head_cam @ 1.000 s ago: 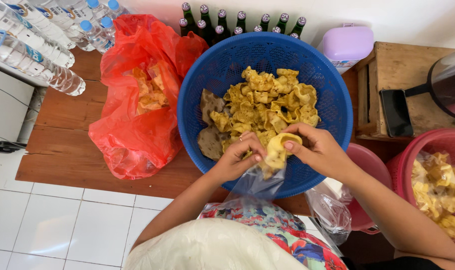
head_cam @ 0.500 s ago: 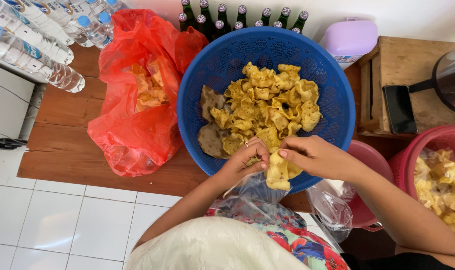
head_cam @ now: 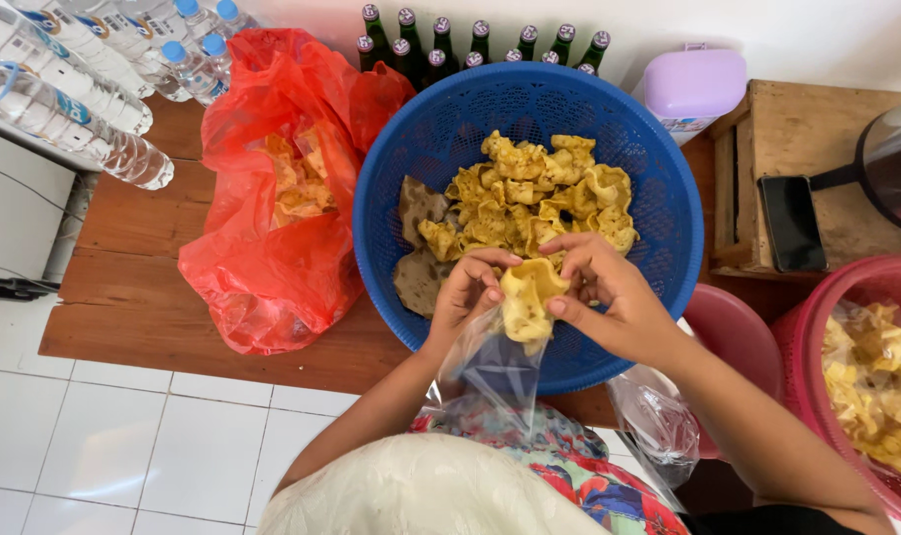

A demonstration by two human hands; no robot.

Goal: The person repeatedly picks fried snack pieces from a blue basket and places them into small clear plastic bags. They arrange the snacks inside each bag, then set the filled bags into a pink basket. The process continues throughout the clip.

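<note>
A big blue plastic basket [head_cam: 658,178] on a wooden bench holds a heap of yellow fried crackers [head_cam: 539,193] and a few brown ones. Over its near rim my left hand [head_cam: 467,297] pinches the mouth of a small clear plastic bag [head_cam: 495,372] that hangs down. My right hand [head_cam: 614,297] grips a curled yellow cracker [head_cam: 527,297] and holds it at the bag's opening, touching the left hand's fingers.
A red plastic bag [head_cam: 272,267] with more crackers lies left of the basket. Water bottles [head_cam: 84,89] lie at the far left, green bottles [head_cam: 470,40] stand behind. A lilac box [head_cam: 693,84], a wooden crate with a phone [head_cam: 790,223] and a red basket [head_cam: 817,297] of crackers are right.
Both hands have drawn back slightly toward the basket's near rim, and the cracker has gone lower into the mouth of the clear bag.
</note>
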